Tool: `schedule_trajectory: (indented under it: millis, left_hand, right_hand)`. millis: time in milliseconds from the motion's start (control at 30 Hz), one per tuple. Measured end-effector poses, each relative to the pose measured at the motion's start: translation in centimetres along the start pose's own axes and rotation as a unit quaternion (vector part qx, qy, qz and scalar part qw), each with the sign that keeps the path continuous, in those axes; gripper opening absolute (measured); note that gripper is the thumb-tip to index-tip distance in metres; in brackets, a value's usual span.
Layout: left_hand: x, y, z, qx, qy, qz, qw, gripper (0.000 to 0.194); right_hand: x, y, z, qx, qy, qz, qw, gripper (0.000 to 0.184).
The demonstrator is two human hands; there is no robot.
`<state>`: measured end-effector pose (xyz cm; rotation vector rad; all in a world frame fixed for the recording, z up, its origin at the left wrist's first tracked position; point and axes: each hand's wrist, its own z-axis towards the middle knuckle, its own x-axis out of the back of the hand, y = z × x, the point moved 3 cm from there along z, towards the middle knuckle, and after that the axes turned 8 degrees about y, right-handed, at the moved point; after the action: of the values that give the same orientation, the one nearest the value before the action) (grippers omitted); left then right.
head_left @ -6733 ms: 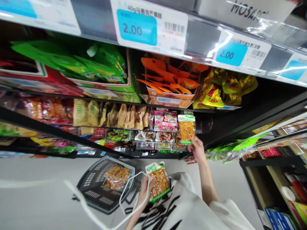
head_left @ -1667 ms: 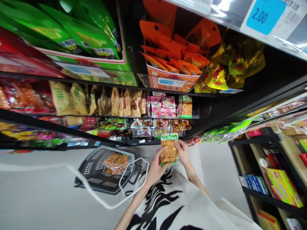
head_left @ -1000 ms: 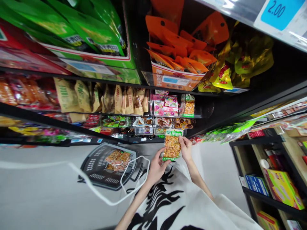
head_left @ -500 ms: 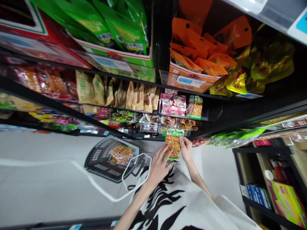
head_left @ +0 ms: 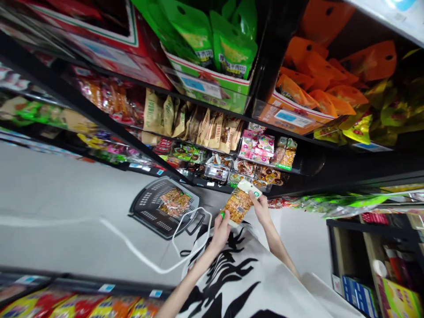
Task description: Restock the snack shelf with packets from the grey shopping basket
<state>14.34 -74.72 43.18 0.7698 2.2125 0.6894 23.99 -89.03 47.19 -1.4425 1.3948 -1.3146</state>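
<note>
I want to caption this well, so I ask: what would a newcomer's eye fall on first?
Probably the bright orange pouches at upper right and the green pouches at top centre. Then the pack near the middle, held between the left hand and the right hand. To their left is the dark basket, with snacks inside.

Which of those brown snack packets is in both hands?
The brown packet held between the left hand, at its lower edge, and the right hand, at its white top. Another packet sits beside the pink packets; more packets lie in the black basket.
</note>
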Motion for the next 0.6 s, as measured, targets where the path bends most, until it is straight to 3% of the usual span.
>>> schedule_trajectory:
  millis: [100, 233, 600]
  left_hand:
    - [-0.6, 0.1, -0.7, 0.042, -0.052, -0.061, 0.996, 0.059]
    - [-0.8, 0.8, -1.4, 0.071, -0.102, -0.102, 0.987, 0.071]
    - [-1.0, 1.1, -1.6, 0.083, -0.116, -0.110, 0.984, 0.073]
  right_hand:
    - [-0.5, 0.0, 0.4, -0.010, 0.043, 0.073, 0.996, 0.048]
    - [-1.1, -0.4, 0.4, -0.029, 0.045, 0.111, 0.992, 0.052]
    - [-0.9, -0.4, 0.2, -0.053, 0.030, 0.130, 0.990, 0.050]
